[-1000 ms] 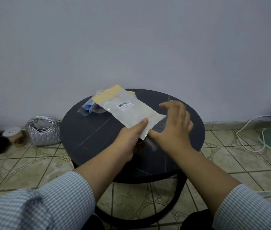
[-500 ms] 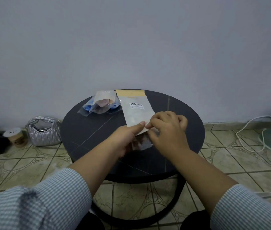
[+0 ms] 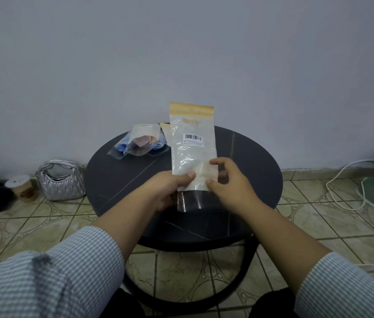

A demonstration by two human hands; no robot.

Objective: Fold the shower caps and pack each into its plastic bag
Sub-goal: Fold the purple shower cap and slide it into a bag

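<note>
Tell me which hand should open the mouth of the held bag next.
Right. The left hand already pinches the plastic bag upright near its lower end, steadying it. The right hand has its fingertips at the same end, beside the clear flap, and looks freer to work it.

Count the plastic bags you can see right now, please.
3, maybe more. One plastic bag is held upright by the left hand and right hand. A second bag's edge shows behind it. A filled bag lies on the table; its pile may hide others.
</note>
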